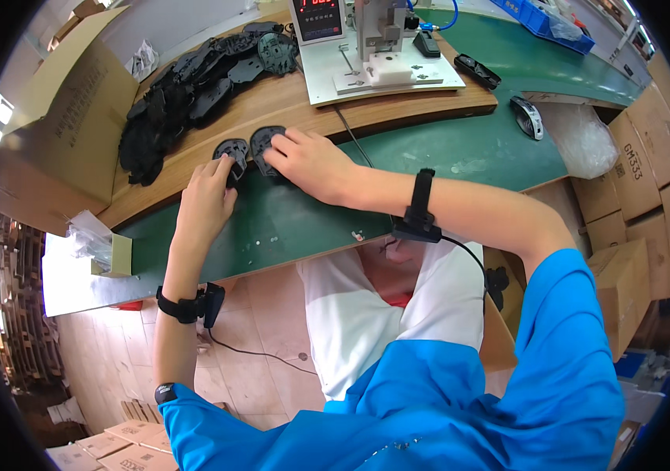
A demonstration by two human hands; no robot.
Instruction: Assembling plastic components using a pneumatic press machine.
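Observation:
My left hand (205, 196) grips a black rounded plastic shell part (230, 147) at the wooden board's front edge, its fingers over the near side. Right beside it, my right hand (311, 161) has its fingertips closed on a second black shell part (262, 140), which shows moulded detail on its upper face. The two parts lie close together; my fingers hide some of each. Behind them, a heap of similar black plastic parts (201, 86) spreads over the wooden board (362, 122).
A white-based bench machine (327, 90) with a red display stands at the back. An open carton (76, 118) is at left, a small box (120, 255) nearer. On the right are a computer mouse (527, 118), a black part (478, 72), a plastic bag (582, 141) and stacked cartons (641, 157).

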